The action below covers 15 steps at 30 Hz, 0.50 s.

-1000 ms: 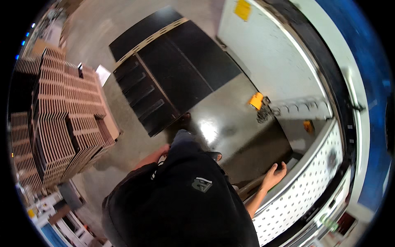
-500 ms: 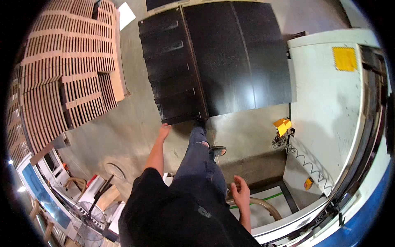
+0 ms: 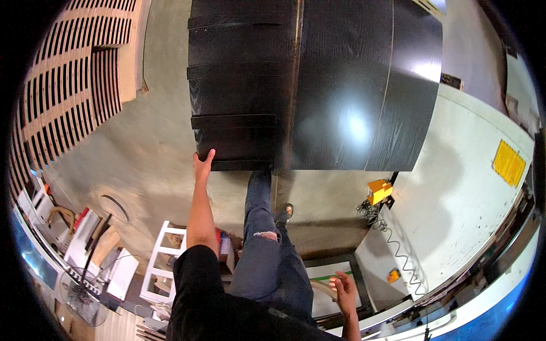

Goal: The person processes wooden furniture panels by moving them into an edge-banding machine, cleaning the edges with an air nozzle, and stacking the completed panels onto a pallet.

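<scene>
A stack of narrow black boards (image 3: 236,94), offset from one another at the left edge, lies beside wide black panels (image 3: 341,85). My left hand (image 3: 203,166) is at the near left corner of the narrow boards, thumb on top and fingers around the corner of the nearest black board (image 3: 242,165). Some of its fingers are hidden by the board. My right hand (image 3: 344,291) hangs low at my right side with loosely bent fingers apart, and nothing shows in it.
Slatted stacks of light wood (image 3: 74,74) stand at the left. At the right is a white machine housing (image 3: 449,170), with a yellow foot-pedal-like box (image 3: 379,191) and coiled cable. A white frame (image 3: 165,261) and a fan (image 3: 82,295) stand at the lower left.
I have come closer to the black boards, which now sit larger in view. My left hand has moved onto the corner of the nearest board. My right hand stays low at my side.
</scene>
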### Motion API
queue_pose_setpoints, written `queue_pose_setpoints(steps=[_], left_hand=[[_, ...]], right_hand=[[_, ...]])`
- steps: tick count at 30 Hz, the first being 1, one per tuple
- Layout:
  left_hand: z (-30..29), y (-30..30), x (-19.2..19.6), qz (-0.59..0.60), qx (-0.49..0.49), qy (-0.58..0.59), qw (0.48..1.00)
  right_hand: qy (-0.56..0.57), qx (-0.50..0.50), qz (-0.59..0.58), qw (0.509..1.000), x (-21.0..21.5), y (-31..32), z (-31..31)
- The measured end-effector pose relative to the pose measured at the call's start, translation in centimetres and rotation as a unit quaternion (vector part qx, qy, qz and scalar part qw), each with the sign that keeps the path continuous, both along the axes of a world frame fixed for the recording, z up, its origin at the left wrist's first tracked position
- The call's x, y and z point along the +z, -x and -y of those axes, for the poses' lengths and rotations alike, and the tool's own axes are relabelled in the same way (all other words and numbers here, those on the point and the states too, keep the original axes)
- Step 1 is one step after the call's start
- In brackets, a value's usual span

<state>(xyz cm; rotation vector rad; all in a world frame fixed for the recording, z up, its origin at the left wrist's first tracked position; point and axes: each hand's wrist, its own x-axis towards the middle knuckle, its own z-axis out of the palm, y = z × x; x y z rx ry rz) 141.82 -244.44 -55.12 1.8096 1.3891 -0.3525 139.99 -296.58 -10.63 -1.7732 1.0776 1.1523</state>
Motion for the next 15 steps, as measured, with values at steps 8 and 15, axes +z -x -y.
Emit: queue_pose_setpoints(steps=[8, 15], left_hand=[[-4.1, 3.1, 1.1, -0.066, -0.099, -0.044, 0.992], [-3.4, 5.2, 4.2, -0.059, -0.115, -0.002, 0.992]], right_hand=[[-0.042, 0.019, 0.017, 0.999, -2.1, -3.4, -1.3], [-0.056, -0.022, 0.044, 0.997, -5.6, -2.1, -1.0]])
